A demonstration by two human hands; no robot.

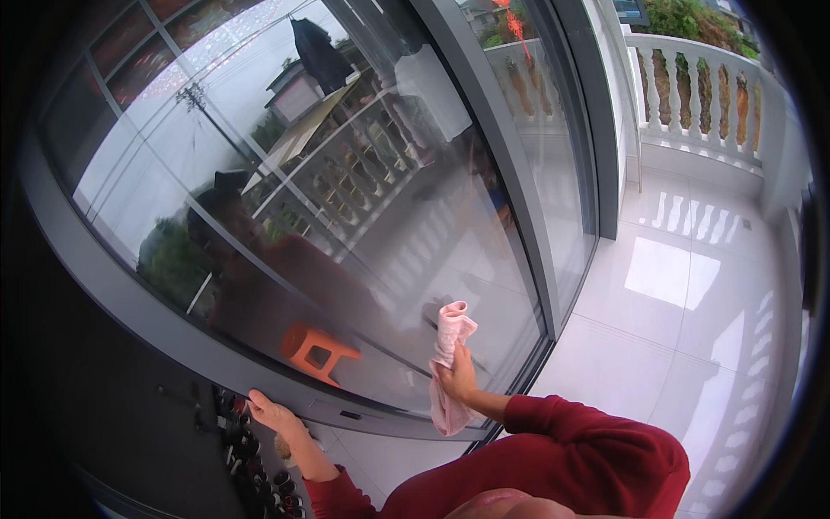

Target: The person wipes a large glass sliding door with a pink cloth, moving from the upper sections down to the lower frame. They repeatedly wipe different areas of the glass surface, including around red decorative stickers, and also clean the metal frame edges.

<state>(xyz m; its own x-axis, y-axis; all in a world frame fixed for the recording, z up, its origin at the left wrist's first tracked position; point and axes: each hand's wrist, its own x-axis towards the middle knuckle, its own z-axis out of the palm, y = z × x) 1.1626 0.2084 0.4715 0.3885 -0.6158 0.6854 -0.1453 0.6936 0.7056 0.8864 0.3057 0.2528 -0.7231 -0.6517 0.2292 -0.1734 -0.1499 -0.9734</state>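
A pink cloth (pixel 452 337) is bunched in my right hand (pixel 458 375), its upper end folded and its lower end hanging down. That hand is at the lower right part of a sliding door's glass pane (pixel 402 279); whether the cloth touches the glass is hard to tell. My left hand (pixel 272 413) is at the edge of the door's grey metal frame (pixel 214 383), with the fingers bent around it. A dark slot sits in the frame to the right of that hand. The glass shows reflections of a person, a balustrade and a utility pole.
Several shoes (pixel 249 454) stand in rows below my left hand. An orange plastic stool (pixel 314 353) shows in the glass pane. At the right, a white balustrade (pixel 700 104) borders a floor of glossy tiles (pixel 648 337). A red hanging ornament (pixel 514 26) shows in the second pane.
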